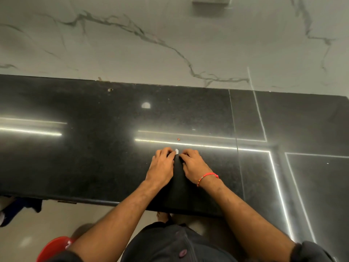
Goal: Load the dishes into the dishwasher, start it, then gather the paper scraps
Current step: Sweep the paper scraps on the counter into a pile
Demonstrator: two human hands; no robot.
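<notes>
Both hands sit side by side on the polished black stone table [94, 148], near its front edge. Left hand [162, 167] and right hand [192, 165] lie knuckles up, fingers curled narrow, tips converging on a small white paper scrap [176, 151] lying on the table between them; whether either hand actually pinches it cannot be told. A tiny red-orange fleck [178, 138] rests just beyond, apart from the hands. A red thread bracelet [207, 176] circles the right wrist. Grey-veined white marble wall [170, 35] rises behind the table. Red plastic stool [54, 248] stands on the floor, lower left.
</notes>
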